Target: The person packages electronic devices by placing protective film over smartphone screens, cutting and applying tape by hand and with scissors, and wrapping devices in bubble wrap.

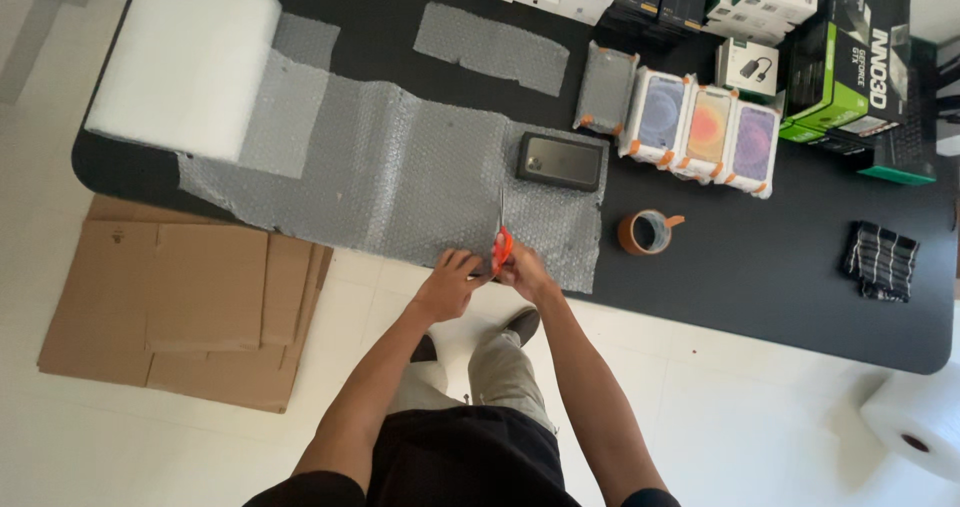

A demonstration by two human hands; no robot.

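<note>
**Scissors in bubble wrap at worktop edge**

Right hand (522, 270) gripped orange-handled scissors (501, 239), blades lying up into the bubble wrap sheet (400, 172) at the near edge of the black worktop (780, 267). Left hand (450, 282) pinched the sheet's edge just beside the scissors. Dark phone box (561, 161) sat on the wrap beyond the blades; tape roll (646, 233) lay right of the sheet, apart.

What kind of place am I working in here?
Probably a small packing station for shipping electronics: a black table with a bubble wrap roll, boxed phones, a tape roll, and flattened cardboard on the floor. The right hand holds scissors.
</note>
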